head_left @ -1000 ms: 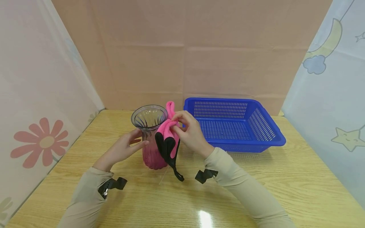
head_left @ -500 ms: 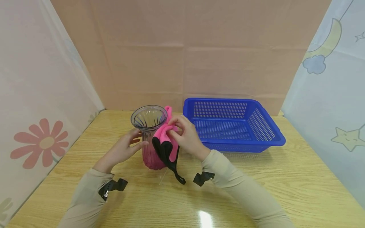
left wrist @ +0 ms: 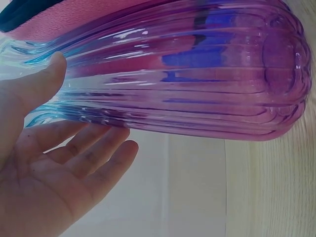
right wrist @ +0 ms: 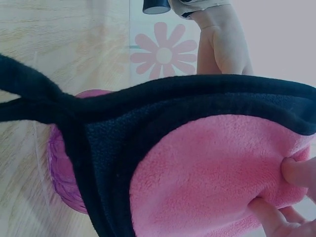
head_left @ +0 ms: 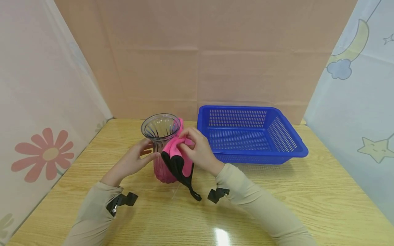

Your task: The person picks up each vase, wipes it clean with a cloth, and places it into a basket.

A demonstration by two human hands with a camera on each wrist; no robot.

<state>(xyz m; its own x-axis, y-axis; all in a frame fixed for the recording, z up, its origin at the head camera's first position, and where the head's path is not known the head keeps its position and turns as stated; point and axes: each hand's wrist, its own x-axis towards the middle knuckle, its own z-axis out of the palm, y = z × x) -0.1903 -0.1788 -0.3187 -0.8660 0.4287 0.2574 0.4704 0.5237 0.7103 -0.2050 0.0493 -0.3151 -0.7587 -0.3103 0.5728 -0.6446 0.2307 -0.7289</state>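
Observation:
A ribbed glass vase (head_left: 161, 145), clear at the flared rim and pink-purple toward the base, stands upright on the wooden table. My left hand (head_left: 130, 158) holds it from the left at the neck, thumb in front and fingers behind. The left wrist view shows thumb and fingertips on either side of the glass (left wrist: 187, 84). My right hand (head_left: 200, 148) pinches a pink fleecy cloth (head_left: 173, 147) with black edging and a hanging loop, against the vase's right side. In the right wrist view, the folded cloth (right wrist: 207, 168) covers most of the vase.
A blue plastic basket (head_left: 249, 155) with slotted walls sits at the back right, just beyond my right hand. A thin pale strip (head_left: 176, 191) lies on the table (head_left: 184, 222) by the vase's base. Printed curtains flank both sides.
My right hand has slid the cloth slightly down and left along the vase's side. My left hand and the vase have stayed in place.

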